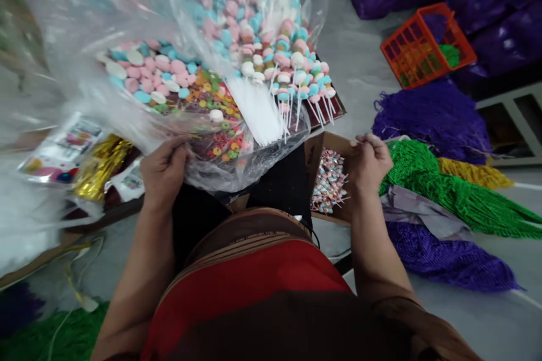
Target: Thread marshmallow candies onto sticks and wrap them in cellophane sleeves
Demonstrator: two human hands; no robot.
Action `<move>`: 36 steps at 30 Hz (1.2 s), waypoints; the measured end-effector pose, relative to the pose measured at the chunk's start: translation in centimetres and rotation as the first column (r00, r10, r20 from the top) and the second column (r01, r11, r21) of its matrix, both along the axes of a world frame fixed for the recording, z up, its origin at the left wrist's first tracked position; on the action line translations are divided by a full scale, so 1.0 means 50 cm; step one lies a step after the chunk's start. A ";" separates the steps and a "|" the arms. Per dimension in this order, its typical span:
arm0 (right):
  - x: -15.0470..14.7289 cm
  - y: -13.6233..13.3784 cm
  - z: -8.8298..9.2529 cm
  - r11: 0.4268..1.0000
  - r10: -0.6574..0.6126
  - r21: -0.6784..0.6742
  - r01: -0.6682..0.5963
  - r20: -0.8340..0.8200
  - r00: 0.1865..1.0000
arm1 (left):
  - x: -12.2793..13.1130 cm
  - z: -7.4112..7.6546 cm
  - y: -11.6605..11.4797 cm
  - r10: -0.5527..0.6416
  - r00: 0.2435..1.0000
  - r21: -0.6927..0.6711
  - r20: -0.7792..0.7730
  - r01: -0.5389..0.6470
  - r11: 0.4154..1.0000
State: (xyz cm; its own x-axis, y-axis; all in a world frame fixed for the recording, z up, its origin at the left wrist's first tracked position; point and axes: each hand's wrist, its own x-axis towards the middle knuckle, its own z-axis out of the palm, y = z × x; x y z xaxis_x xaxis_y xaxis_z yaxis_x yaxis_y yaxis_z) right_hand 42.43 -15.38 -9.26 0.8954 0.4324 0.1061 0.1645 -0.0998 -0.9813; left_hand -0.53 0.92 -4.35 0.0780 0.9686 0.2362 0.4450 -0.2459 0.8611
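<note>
My left hand is closed on the edge of a big clear plastic bag that is lifted in front of me. Under and behind the bag lie pink, blue and white marshmallow candies, colourful ring candies and marshmallow skewers on white sticks. My right hand hovers over a brown cardboard box of small striped lollipops; its fingers are curled in a pinch, on something I cannot make out.
Green, purple and yellow tassel bundles lie on the grey floor at the right. An orange plastic crate stands at the back right beside purple sacks. Gold foil and printed packets lie at the left.
</note>
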 end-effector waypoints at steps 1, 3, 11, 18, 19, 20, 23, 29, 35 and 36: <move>-0.019 0.023 0.033 0.998 -0.006 0.069 0.002 0.049 0.999 | -0.001 0.000 -0.001 -0.012 1.000 0.003 -0.013 0.012 1.000; -0.069 0.059 0.097 0.987 0.037 0.146 -0.064 0.179 0.983 | -0.002 0.001 -0.004 -0.034 0.999 0.020 -0.026 0.034 0.999; -0.292 0.119 0.188 0.821 0.490 0.111 -0.560 0.368 0.791 | 0.011 0.006 -0.014 -0.021 0.999 0.037 -0.042 0.023 0.999; -0.392 0.140 0.179 0.549 0.784 -0.083 -0.832 0.396 0.478 | 0.007 -0.004 -0.018 -0.091 0.990 0.004 -0.110 0.092 0.996; -0.401 0.143 0.180 0.521 0.804 -0.105 -0.847 0.394 0.446 | 0.008 -0.006 -0.017 -0.107 0.988 0.007 -0.108 0.108 0.994; -0.408 0.145 0.180 0.497 0.820 -0.125 -0.859 0.392 0.417 | 0.010 -0.009 -0.017 -0.123 0.987 0.006 -0.107 0.124 0.992; -0.423 0.149 0.176 0.439 0.851 -0.169 -0.883 0.392 0.348 | 0.016 -0.011 -0.015 -0.145 0.983 0.006 -0.115 0.147 0.989; -0.427 0.145 0.156 0.413 0.864 -0.208 -0.887 0.397 0.310 | -0.042 0.038 -0.028 -0.036 0.952 0.179 -0.304 0.095 0.979; -0.435 0.138 0.139 0.399 0.874 -0.184 -0.898 0.374 0.311 | -0.142 0.048 -0.036 0.251 0.713 0.181 -0.655 -0.174 0.968; -0.439 0.138 0.138 0.389 0.873 -0.180 -0.903 0.384 0.300 | -0.147 0.041 -0.033 0.209 0.685 0.134 -0.698 -0.162 0.978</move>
State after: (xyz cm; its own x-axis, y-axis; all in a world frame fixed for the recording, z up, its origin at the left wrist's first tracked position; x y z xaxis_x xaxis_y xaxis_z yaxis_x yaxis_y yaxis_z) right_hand 20.50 -8.47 -2.36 -0.1548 0.9193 0.3618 0.4406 0.3920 -0.8076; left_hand -7.90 -0.75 -2.30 0.0640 0.9684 0.2412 0.9564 -0.1285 0.2622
